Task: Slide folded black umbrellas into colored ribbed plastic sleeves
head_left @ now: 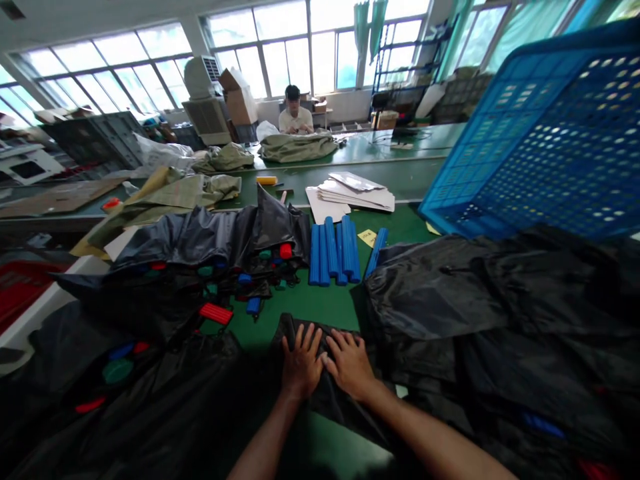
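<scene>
A piece of black fabric (345, 407) lies on the green table (265, 333) near its front edge. My left hand (303, 360) rests palm down on the fabric, its fingers spread and pointing away from me. Beside it, my right hand (349, 363) lies flat on the same fabric with the fingers apart. The two thumbs almost meet. Just beyond the hands are several blue ribbed bars (333, 250), and a red ribbed piece (216, 313) is to the left.
Black bags (200, 240) with red, blue and green pieces fill the left; more black bags (440, 287) are heaped right. A blue crate (540, 133) stands at right. White sheets (350, 193) lie farther back. A person (296, 117) sits across the table.
</scene>
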`<state>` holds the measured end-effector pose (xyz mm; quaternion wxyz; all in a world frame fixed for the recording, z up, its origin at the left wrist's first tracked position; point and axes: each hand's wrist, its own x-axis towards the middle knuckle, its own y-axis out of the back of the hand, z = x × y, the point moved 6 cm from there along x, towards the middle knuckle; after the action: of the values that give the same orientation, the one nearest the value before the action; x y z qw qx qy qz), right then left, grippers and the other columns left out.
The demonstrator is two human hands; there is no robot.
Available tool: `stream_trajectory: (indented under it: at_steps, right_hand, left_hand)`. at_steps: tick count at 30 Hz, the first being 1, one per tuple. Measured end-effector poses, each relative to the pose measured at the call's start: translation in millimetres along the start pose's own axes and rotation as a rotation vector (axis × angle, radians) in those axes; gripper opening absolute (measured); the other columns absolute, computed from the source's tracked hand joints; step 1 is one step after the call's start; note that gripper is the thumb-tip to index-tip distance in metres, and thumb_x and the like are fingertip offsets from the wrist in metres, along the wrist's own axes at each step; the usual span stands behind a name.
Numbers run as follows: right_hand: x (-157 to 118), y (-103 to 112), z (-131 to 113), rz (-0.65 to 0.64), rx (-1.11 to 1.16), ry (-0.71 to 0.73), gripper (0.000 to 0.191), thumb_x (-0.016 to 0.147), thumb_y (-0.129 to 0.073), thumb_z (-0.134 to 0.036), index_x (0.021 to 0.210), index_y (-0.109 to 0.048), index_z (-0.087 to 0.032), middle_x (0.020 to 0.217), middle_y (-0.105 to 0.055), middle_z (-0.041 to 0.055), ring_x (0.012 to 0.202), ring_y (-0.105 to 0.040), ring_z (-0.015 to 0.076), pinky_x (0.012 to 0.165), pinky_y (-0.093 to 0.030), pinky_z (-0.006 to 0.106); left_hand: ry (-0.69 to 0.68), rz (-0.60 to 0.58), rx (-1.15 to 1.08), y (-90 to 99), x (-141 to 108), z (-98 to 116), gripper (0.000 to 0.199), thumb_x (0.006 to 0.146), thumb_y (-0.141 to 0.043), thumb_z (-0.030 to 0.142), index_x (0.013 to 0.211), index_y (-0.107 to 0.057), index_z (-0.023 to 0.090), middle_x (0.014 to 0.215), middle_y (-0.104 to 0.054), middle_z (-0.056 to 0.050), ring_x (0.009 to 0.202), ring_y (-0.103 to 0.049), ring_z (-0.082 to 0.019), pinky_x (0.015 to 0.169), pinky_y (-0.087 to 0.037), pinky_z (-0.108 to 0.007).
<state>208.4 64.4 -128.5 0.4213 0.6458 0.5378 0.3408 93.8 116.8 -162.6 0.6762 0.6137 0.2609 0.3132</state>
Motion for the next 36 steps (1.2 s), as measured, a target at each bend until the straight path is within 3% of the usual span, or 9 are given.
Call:
stream_trajectory:
  at_steps: [3,7,13,18,21,25,28,32,36]
  right_hand:
    - [48,23,15,-0.046,0.060,-0.274,0.037,0.092,-0.041,-0.040,0.119,-0.061,-0.022,0.113,-0.066,0.0102,0.103,-0.060,0.0219,0.088,-0.043,0.034]
    - [111,49,62,0.001,-0.001,-0.601,0.036,0.093,-0.045,-0.033,0.115,-0.059,-0.008,0.113,-0.060,0.0206,0.102,-0.060,0.0260,0.087,-0.046,0.040]
    - [137,62,94,0.040,-0.049,-0.732,0.039,0.090,-0.056,-0.036,0.122,-0.053,-0.015,0.125,-0.054,0.0111,0.107,-0.056,0.0232,0.090,-0.047,0.045]
    - [111,47,45,-0.049,-0.004,-0.549,0.046,0.088,-0.051,-0.034,0.124,-0.051,-0.006,0.127,-0.050,0.0242,0.117,-0.049,0.0304,0.095,-0.041,0.043]
    - [64,28,16,-0.134,0.047,-0.322,0.050,0.084,-0.054,-0.042,0.127,-0.050,-0.017,0.138,-0.045,0.0175,0.126,-0.042,0.0303,0.101,-0.035,0.046]
    - [-10,6,16,-0.228,0.049,-0.163,0.075,0.073,-0.066,-0.045,0.139,-0.040,-0.021,0.154,-0.021,0.0155,0.140,-0.013,0.0386,0.105,-0.012,0.067]
    - [-38,9,15,-0.256,0.031,-0.067,0.075,0.075,-0.065,-0.038,0.141,-0.038,-0.017,0.153,-0.021,0.0195,0.140,-0.015,0.0391,0.104,-0.017,0.067]
    - [-37,62,12,-0.202,0.087,-0.002,0.059,0.077,-0.062,-0.048,0.129,-0.054,-0.021,0.134,-0.053,0.0150,0.123,-0.048,0.0298,0.098,-0.040,0.044]
    - [-43,178,75,0.219,-0.068,-0.195,0.085,0.073,-0.062,-0.062,0.144,-0.031,-0.027,0.148,-0.035,0.0147,0.134,-0.031,0.0334,0.104,-0.028,0.053]
  left_hand:
    - [0.005,0.018,-0.005,0.6,-1,0,0.052,0.092,-0.036,0.042,0.143,-0.032,0.033,0.152,-0.028,-0.002,0.140,-0.020,-0.028,0.108,-0.016,-0.067]
    - [0.012,0.033,-0.007,1.7,0,0,0.052,0.092,-0.037,0.042,0.143,-0.031,0.034,0.152,-0.030,-0.002,0.140,-0.021,-0.029,0.107,-0.017,-0.067]
    - [0.002,0.071,0.025,-2.5,0,0,0.053,0.091,-0.040,0.037,0.143,-0.032,0.033,0.153,-0.028,-0.002,0.140,-0.020,-0.029,0.108,-0.014,-0.066]
    - [0.004,0.057,0.044,-5.2,2,1,0.052,0.091,-0.040,0.036,0.142,-0.034,0.031,0.151,-0.030,-0.004,0.139,-0.022,-0.030,0.107,-0.014,-0.068]
    - [0.002,0.030,0.056,-6.9,2,1,0.050,0.091,-0.037,0.036,0.141,-0.037,0.029,0.151,-0.030,-0.004,0.139,-0.024,-0.031,0.106,-0.014,-0.069]
    - [-0.008,0.010,0.086,-5.7,3,2,0.049,0.093,-0.033,0.036,0.141,-0.036,0.029,0.152,-0.028,-0.003,0.140,-0.023,-0.030,0.106,-0.018,-0.068]
    - [-0.070,-0.040,0.091,-3.8,6,7,0.049,0.093,-0.033,0.038,0.141,-0.036,0.029,0.151,-0.031,-0.003,0.139,-0.024,-0.030,0.106,-0.024,-0.063]
    - [-0.122,-0.101,0.091,0.7,5,10,0.047,0.094,-0.031,0.032,0.140,-0.040,0.026,0.150,-0.034,-0.004,0.139,-0.026,-0.028,0.107,-0.029,-0.054]
    - [-0.096,-0.231,0.083,1.8,-6,3,0.048,0.093,-0.031,0.029,0.141,-0.035,0.033,0.153,-0.026,-0.002,0.141,-0.020,-0.028,0.104,-0.024,-0.065]
